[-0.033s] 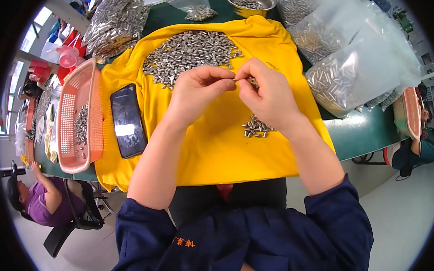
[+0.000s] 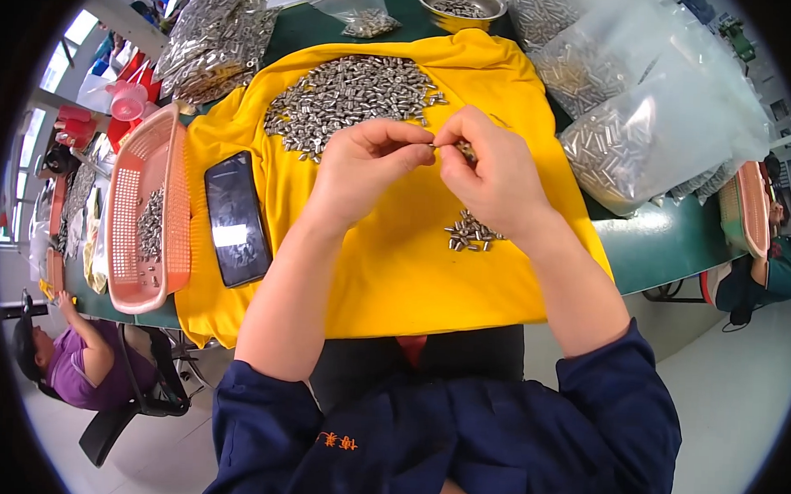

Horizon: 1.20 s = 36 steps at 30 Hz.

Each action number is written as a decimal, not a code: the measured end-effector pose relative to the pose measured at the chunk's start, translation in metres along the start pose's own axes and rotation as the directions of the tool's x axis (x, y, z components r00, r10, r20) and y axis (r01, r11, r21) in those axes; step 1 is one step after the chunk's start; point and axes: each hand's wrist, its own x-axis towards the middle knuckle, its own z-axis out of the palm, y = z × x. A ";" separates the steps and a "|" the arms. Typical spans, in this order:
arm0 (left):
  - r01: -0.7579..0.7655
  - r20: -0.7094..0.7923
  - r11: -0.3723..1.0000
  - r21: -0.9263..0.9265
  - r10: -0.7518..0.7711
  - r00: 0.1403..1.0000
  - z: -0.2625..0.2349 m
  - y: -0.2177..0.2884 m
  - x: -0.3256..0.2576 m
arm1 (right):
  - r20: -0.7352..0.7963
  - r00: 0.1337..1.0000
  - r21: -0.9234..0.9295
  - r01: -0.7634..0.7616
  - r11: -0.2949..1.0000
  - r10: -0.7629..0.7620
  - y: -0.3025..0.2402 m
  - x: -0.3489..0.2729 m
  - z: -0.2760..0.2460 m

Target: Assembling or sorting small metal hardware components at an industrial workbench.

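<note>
Over the yellow cloth (image 2: 394, 290), my left hand (image 2: 356, 172) and my right hand (image 2: 496, 172) meet fingertip to fingertip. Both pinch a tiny metal piece (image 2: 433, 146) between them, mostly covered by the fingers. More small metal parts (image 2: 466, 151) show in the curl of my right hand. Beyond my left hand spreads a large pile of short silver metal cylinders (image 2: 348, 97). A smaller heap of the same cylinders (image 2: 471, 234) lies on the cloth below my right hand, partly hidden by the wrist.
At left stand a pink plastic basket (image 2: 116, 263) with some metal parts and a black phone (image 2: 237, 220). Bags of metal parts (image 2: 612, 154) crowd the right; a steel bowl (image 2: 460, 21) and more bags (image 2: 215, 45) sit behind. A person in purple (image 2: 86, 367) sits at far left.
The whole view has shifted very slightly. Both hands keep the same pinch and the piles look unchanged.
</note>
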 end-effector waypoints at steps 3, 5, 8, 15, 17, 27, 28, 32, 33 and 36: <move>0.009 0.011 0.999 -0.038 -0.009 1.000 -0.001 0.001 -0.002 | -0.001 0.999 0.113 -0.033 0.993 0.033 0.002 0.000 0.002; 0.009 0.000 0.999 -0.041 -0.009 1.000 -0.001 0.002 -0.004 | 0.005 0.999 0.186 -0.047 0.981 0.047 0.002 -0.001 0.001; -0.039 -0.089 0.996 -0.084 0.031 0.996 -0.014 0.003 0.001 | -0.072 0.997 0.064 0.000 0.998 0.005 0.000 0.000 -0.004; -0.085 0.000 0.991 -0.103 0.085 0.996 -0.002 0.001 -0.004 | 0.016 0.996 0.264 -0.085 0.961 0.084 0.000 0.001 -0.002; -0.101 0.008 0.989 -0.107 0.102 0.995 0.000 0.001 -0.004 | 0.030 0.995 0.254 -0.096 0.962 0.091 -0.001 0.000 -0.002; -0.069 0.027 0.997 0.023 0.068 0.997 -0.001 0.005 -0.005 | 0.044 0.998 0.052 0.045 0.998 -0.048 -0.001 -0.001 -0.002; -0.070 0.025 0.997 0.024 0.069 0.997 -0.001 0.005 -0.005 | 0.040 0.998 0.032 0.050 0.998 -0.051 -0.001 -0.001 -0.001; -0.064 0.018 0.998 0.020 0.063 0.998 0.000 0.005 -0.005 | 0.032 0.996 -0.029 0.087 0.996 -0.086 0.000 0.000 -0.001; -0.063 0.015 0.998 0.022 0.063 0.998 0.000 0.005 -0.005 | 0.032 0.996 -0.029 0.089 0.996 -0.088 -0.001 0.000 0.000; -0.092 -0.003 0.994 0.064 0.092 0.996 0.001 0.005 -0.007 | 0.012 0.998 -0.004 0.060 0.998 -0.060 -0.002 0.000 0.002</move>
